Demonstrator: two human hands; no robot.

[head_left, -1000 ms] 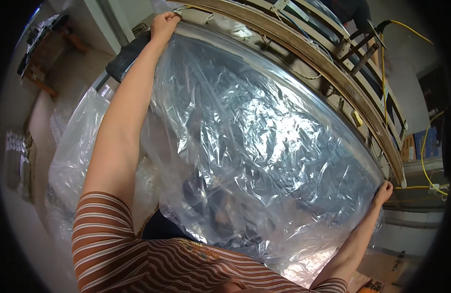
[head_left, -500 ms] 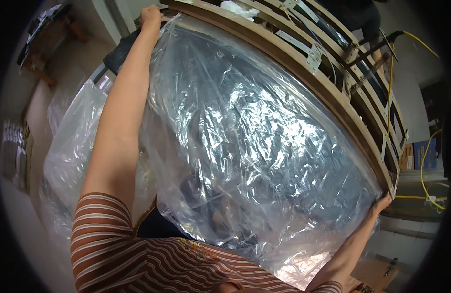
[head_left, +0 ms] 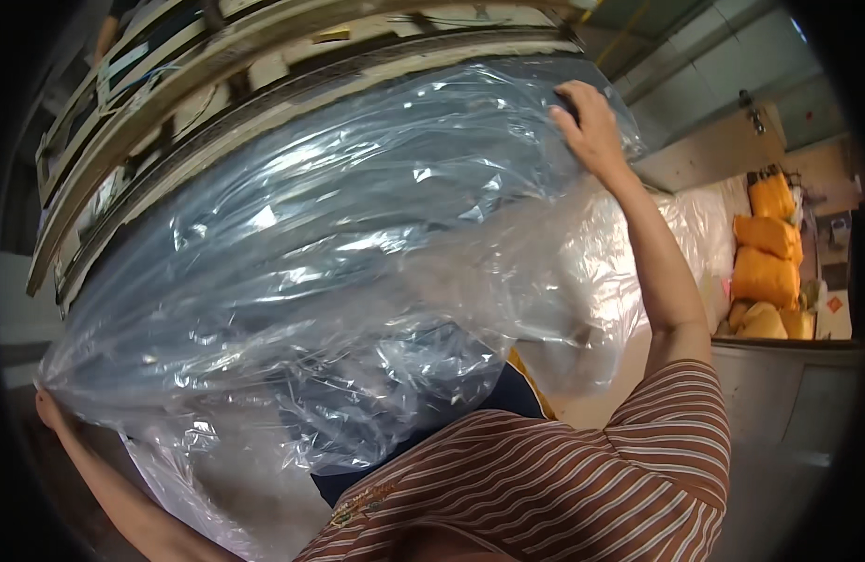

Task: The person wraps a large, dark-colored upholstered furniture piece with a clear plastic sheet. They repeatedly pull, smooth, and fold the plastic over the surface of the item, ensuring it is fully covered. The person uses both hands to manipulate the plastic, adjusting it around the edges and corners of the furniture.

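Observation:
Clear plastic sheeting (head_left: pixel 357 253) is stretched, shiny and wrinkled, over a grey-blue panel along the side of a slatted wooden frame (head_left: pixel 273 37). At the far left, my left hand (head_left: pixel 46 408) is closed on a gathered corner of the sheeting and pulls it taut; its fingers show only in part. My right hand (head_left: pixel 591 131) lies at the panel's upper right end, touching the film, with thumb and fingers apart. Loose folds of film hang down toward my body and the floor.
Orange bundles (head_left: pixel 768 253) are stacked at the right by a pale cabinet (head_left: pixel 769 384). A wooden board (head_left: pixel 713 150) with a dark fitting stands behind my right arm. More loose film (head_left: pixel 676 225) spreads beside that arm. Metal brackets and wires show on the frame.
My view has swung to the right, and the orange bundles are now visible. The left hand has gone from high up to low at the left; the right has risen and its fingers are apart.

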